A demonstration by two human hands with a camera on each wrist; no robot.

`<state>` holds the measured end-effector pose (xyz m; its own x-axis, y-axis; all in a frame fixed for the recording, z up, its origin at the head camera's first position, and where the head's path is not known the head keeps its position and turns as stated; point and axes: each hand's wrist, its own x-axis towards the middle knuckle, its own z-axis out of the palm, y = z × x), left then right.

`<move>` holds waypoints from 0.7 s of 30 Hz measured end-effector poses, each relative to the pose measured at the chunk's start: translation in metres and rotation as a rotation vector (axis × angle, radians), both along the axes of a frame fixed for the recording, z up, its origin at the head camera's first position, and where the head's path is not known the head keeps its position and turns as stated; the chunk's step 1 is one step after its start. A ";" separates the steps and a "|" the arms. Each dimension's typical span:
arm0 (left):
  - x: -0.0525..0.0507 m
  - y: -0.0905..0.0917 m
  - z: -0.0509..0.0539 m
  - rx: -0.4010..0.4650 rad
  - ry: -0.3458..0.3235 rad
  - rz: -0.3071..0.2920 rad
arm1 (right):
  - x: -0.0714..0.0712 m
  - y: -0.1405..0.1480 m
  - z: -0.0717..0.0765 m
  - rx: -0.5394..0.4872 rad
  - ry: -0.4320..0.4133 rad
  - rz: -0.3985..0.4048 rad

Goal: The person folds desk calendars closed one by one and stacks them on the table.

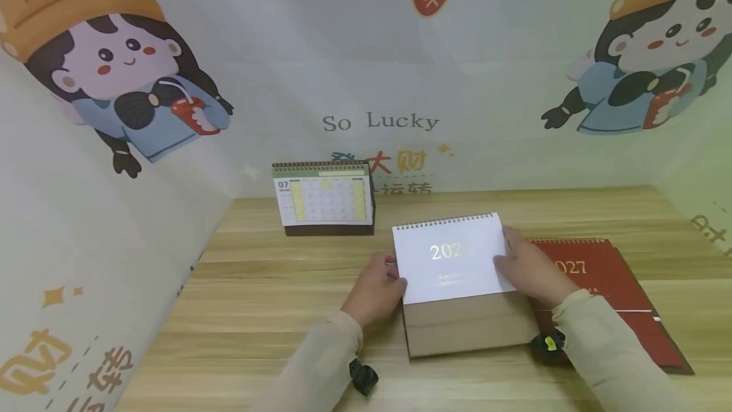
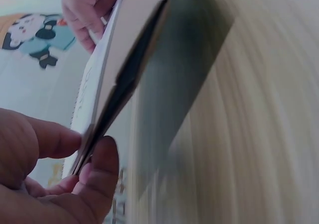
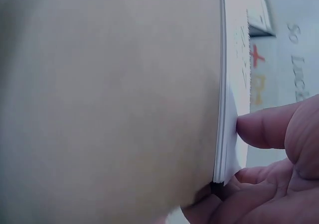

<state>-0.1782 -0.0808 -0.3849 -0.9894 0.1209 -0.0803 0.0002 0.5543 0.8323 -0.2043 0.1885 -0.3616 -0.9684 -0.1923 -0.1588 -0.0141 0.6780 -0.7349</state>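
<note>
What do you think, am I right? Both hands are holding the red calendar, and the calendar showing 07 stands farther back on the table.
Not quite: the left hand and right hand hold the white-and-brown calendar, not the red calendar, as the head view shows. The calendar showing 07 does stand farther back on the table.

White calendar page (image 1: 448, 266) — smooth, matt paper

Soft light, blurred tabletop (image 2: 259, 144) at left wrist
</note>
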 end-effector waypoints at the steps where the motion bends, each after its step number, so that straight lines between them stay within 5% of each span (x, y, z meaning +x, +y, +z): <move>1: -0.001 0.007 0.000 0.014 -0.001 -0.001 | -0.001 0.007 0.001 -0.001 0.000 -0.005; 21: 0.002 0.121 -0.004 0.165 -0.040 -0.030 | 0.001 0.127 -0.002 0.072 -0.012 -0.008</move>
